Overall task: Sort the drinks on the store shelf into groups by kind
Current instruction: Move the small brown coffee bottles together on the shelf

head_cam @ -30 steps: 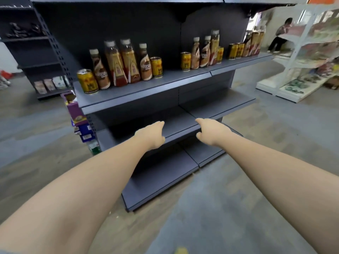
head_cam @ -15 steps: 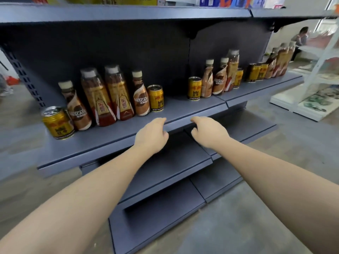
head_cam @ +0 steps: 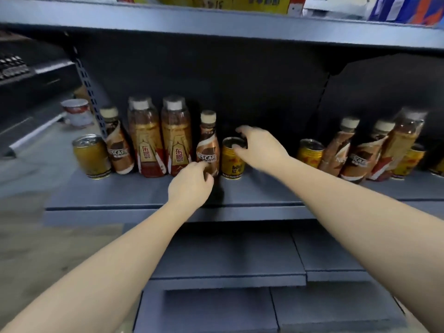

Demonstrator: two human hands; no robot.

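Both hands have risen from the shelf edge to the drinks. Left hand (head_cam: 191, 185) curls around the base of the Nescafe bottle (head_cam: 208, 150) standing mid-shelf (head_cam: 264, 193). Right hand (head_cam: 260, 146) pinches the rim of the gold can (head_cam: 233, 158) just right of it. Farther left stand two tea bottles (head_cam: 163, 138).

Retail shop aisle. Grey steel gondola shelf (head_cam: 144, 195) with slotted uprights, stocked with branded gold drink cans (head_cam: 91, 156) and brown-labelled coffee bottles (head_cam: 208, 150). Colourful packaged goods (head_cam: 223, 2) on tier above; another dark shelving unit (head_cam: 28, 75) off to the left.
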